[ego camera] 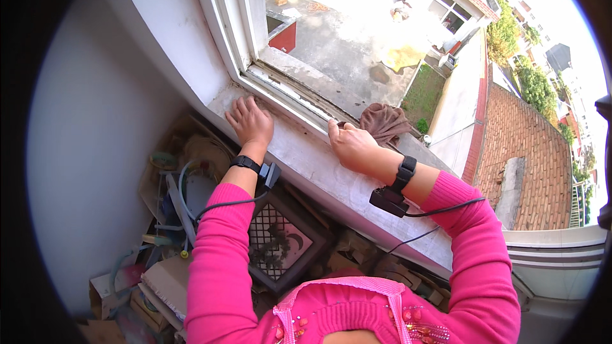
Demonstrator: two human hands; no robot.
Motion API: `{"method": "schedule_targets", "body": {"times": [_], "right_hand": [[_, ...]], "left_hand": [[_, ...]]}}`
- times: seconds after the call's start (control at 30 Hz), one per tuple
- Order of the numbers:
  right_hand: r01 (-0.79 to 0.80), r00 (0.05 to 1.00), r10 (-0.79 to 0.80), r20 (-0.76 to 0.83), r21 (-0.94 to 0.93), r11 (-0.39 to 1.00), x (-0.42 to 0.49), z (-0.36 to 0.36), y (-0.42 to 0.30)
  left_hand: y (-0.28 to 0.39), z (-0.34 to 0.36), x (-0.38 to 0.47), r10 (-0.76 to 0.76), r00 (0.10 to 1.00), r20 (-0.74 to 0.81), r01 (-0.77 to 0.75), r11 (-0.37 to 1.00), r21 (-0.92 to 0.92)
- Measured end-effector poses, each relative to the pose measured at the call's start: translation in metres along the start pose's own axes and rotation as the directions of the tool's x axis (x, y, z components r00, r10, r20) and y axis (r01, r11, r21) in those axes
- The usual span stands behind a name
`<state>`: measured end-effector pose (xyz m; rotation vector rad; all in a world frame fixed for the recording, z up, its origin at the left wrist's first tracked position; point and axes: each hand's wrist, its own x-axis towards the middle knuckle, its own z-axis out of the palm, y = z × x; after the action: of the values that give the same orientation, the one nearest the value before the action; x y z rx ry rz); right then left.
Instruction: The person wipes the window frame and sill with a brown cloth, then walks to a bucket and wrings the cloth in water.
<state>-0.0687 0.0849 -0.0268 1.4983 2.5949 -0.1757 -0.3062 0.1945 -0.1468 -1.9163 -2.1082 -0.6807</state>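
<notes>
My left hand (251, 122) rests palm down on the white windowsill (306, 150), near the left corner of the frame, its fingers spread and holding nothing. Farther right, my right hand (356, 145) grips a brown cloth (385, 123) at the bottom track of the window frame (291, 97). Most of the cloth bunches up beyond my fingers on the outer side; the part inside my grip is hidden. Dirt and flaking white paint show along the track. Each wrist wears a black strap with a small box and a cable.
Below the sill stand a dark framed panel with a lattice (279, 243), cardboard boxes (167, 284) and pale tubing (184, 186). A white wall (105, 153) closes the left side. Outside, far below, lie a concrete yard (330, 57) and a brick-tiled roof (526, 153).
</notes>
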Motion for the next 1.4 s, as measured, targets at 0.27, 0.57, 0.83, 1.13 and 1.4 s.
{"method": "schedule_targets", "body": {"times": [0.27,0.57,0.83,1.13,1.4], "right_hand": [[-0.157,0.982,0.155,0.104,0.010,0.988,-0.026,-0.002,-0.014],[-0.336,0.858,0.502,0.107,0.856,0.393,-0.004,-0.068,0.073],[0.109,0.925,0.371,0.081,0.879,-0.463,0.011,-0.044,0.096],[-0.216,0.974,0.226,-0.027,0.197,0.956,0.009,0.001,0.083],[-0.076,0.991,0.077,0.109,-0.006,0.997,0.019,0.002,0.081]], "left_hand": [[0.002,-0.003,0.001,-0.007,1.000,0.001,0.007,0.999,-0.046],[0.000,-0.003,-0.004,-0.011,1.000,0.012,0.012,0.998,-0.061],[0.002,-0.003,0.000,-0.019,1.000,0.024,0.020,0.999,-0.028],[0.002,-0.005,-0.001,-0.018,0.999,0.037,0.020,0.999,-0.036],[0.003,-0.005,-0.002,-0.018,0.999,0.038,0.019,0.999,-0.041]]}}
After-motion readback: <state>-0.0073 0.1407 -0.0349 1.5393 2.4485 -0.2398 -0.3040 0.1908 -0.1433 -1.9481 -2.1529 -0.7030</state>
